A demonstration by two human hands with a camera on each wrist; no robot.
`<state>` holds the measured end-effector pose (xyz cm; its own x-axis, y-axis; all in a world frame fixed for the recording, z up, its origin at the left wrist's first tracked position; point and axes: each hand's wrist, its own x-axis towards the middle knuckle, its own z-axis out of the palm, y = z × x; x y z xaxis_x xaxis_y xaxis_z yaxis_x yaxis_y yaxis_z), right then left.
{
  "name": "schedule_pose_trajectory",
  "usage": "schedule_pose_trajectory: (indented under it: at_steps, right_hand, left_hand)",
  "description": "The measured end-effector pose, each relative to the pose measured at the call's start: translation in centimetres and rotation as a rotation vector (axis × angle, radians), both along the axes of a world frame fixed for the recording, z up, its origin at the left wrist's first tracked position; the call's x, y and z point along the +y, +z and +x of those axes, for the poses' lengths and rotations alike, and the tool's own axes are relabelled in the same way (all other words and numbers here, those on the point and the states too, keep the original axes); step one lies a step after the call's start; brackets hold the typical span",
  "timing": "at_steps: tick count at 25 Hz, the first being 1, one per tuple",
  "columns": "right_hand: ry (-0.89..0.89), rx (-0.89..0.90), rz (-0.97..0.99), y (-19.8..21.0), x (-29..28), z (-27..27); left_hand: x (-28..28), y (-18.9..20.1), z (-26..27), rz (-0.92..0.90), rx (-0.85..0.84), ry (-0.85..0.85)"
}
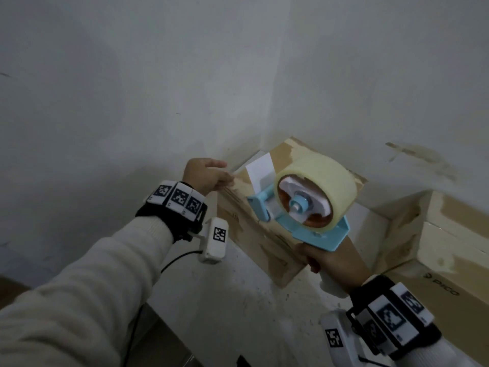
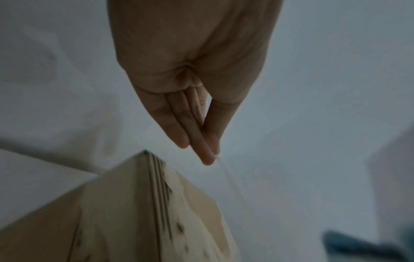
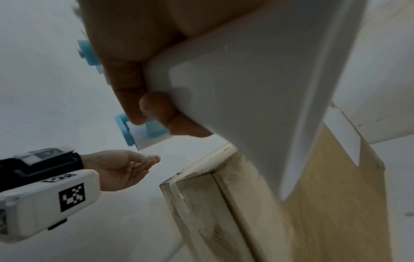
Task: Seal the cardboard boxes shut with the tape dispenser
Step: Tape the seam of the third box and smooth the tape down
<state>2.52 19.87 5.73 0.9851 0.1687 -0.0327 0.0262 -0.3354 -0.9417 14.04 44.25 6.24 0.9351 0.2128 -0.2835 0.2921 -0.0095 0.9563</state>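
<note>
Right hand: my right hand (image 1: 328, 263) is wrapped tight round the white handle of the tape dispenser (image 1: 299, 205), holding it raised over the cardboard box (image 1: 254, 234) so the mouth faces the near edge.
Left hand: my left hand (image 1: 205, 176) pinches the free end of the tape (image 2: 226, 175) between thumb and straight fingers (image 2: 197, 140), drawing it taut off the roll, I judge, to lay it over the box's edge.
Box: tilted against the white wall (image 1: 132, 88) on a pale surface, corner towards me; matte brown board, scuffed, with torn pale patches and ribbed corrugation along the edge.
Dispenser: glossy light-blue plastic frame, fat yellowish roll.
Neighbour: a second box (image 1: 449, 247) lies to the right.
</note>
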Motion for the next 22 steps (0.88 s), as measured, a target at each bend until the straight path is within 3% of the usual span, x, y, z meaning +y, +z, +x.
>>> schedule_pose_trajectory:
  at_steps: [5, 13, 15, 22]
  right_hand:
    - [-0.046, 0.11, 0.012, -0.5, -1.4, 0.1]
    - [-0.152, 0.192, -0.164, -4.8, -1.8, 0.9]
    - [-0.2, 0.186, -0.176, -5.4, -1.9, 0.7]
    - [-0.065, 0.042, -0.184, -4.3, -2.0, -0.4]
  left_hand:
    - [4.7, -2.1, 0.6, 0.081, 0.01, 0.083]
    - [3.5, -3.7, 1.4, 0.1, -0.129, 0.169]
    - [3.2, -3.8, 1.7, 0.111, -0.128, 0.144]
    - [3.3, -6.1, 2.4, 0.193, 0.026, 0.122]
